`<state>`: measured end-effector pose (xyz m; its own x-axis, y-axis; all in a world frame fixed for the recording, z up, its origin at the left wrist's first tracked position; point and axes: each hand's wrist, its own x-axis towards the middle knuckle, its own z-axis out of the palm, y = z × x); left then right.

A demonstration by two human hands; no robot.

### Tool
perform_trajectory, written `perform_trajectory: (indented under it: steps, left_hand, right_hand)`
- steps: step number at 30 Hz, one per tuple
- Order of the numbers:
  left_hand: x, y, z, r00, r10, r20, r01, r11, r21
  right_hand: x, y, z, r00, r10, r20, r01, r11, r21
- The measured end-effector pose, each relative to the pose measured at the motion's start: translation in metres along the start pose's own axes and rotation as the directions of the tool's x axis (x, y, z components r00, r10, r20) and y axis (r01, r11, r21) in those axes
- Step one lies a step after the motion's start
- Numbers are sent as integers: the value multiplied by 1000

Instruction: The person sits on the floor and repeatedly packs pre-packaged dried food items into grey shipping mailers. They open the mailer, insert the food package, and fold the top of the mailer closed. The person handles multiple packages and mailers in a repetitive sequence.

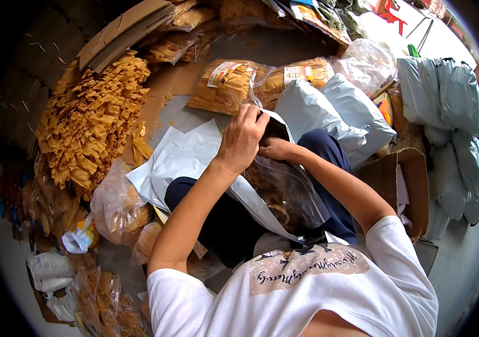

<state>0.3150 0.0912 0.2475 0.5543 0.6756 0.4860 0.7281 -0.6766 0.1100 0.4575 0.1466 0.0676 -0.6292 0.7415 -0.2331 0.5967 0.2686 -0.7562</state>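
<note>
My left hand pinches the rim of a pale grey plastic mailing bag whose dark mouth gapes between my hands. Close beside it, my right hand is curled at that mouth, its fingertips hidden; what they hold cannot be made out. Below my right wrist a clear plastic bag with tan-brown contents lies across my lap, partly under my forearm. Flat white mailing bags rest by my left knee.
A tall heap of yellow-brown dried sheets stands at left, cardboard above it. Ahead lie labelled clear packs of yellow strips. Filled grey mailing bags are at right, with more stacked beyond an open cardboard box.
</note>
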Motion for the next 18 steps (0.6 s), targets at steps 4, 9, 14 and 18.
perform_trajectory:
  steps: [4,9,14,18]
  left_hand:
    - [-46,11,8,650,-290,703,468,881,-69]
    - [-69,22,6,823,-200,532,353,913,-203]
    - [-52,56,-11,824,-29,566,328,839,-434]
    - [-71,83,-14,865,-78,496,366,775,-516]
  right_hand:
    - [-93,-60,-48,927,-353,-125,338,933,-123]
    - [-188,-86,-58,931,-142,-335,38,953,-299]
    - [-203,-45,12,922,114,-371,76,884,461]
    - [-208,-74,24,864,400,-305,-51,673,738]
